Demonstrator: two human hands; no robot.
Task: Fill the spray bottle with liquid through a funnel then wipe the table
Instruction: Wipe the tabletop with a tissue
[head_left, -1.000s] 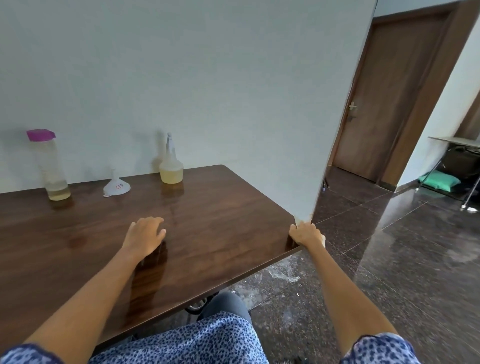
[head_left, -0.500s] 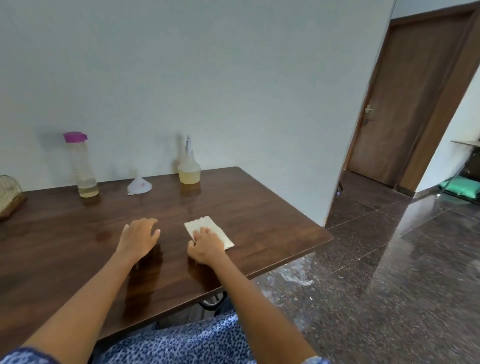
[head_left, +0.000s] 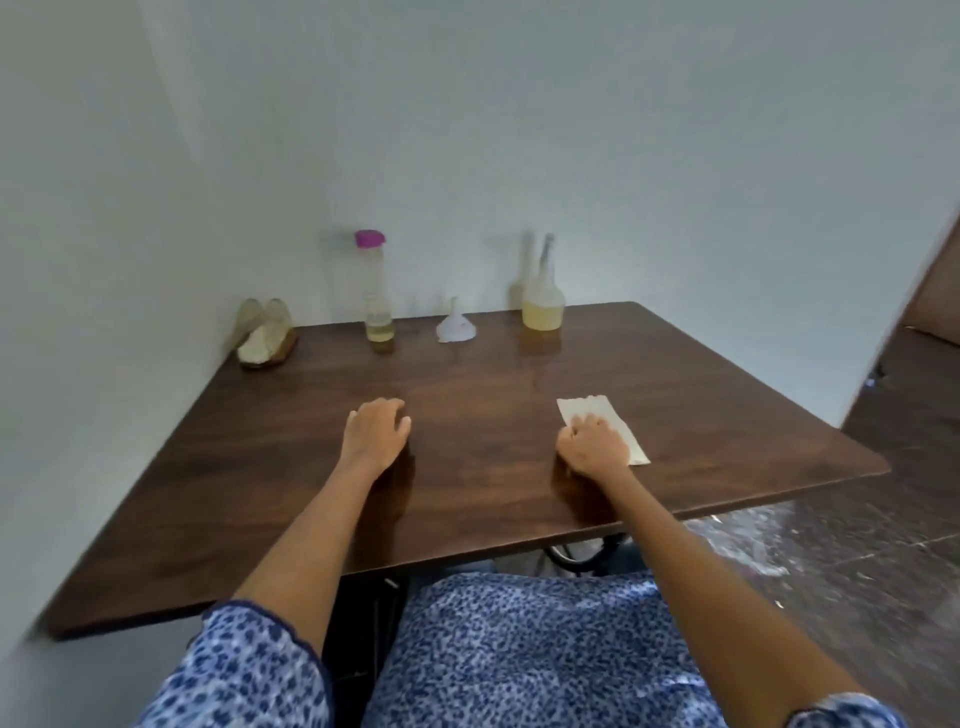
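Pale grey-blue walls (head_left: 571, 130) are filling the upper two thirds of the frame, meeting in a corner at upper left. Dark wood-grain tabletop (head_left: 493, 374) is sitting pushed into that corner, taking up the centre, its glossy surface throwing back soft diffuse light. Dark polished stone floor (head_left: 857, 545) is showing at lower right, with pale streaks glinting on it. Brown wooden door (head_left: 940, 291) is cutting in at the right edge, blurred. Black metal table frame (head_left: 576, 556) is peeking out under the near edge. A small woven basket (head_left: 267, 338) is resting at the back left by the wall.
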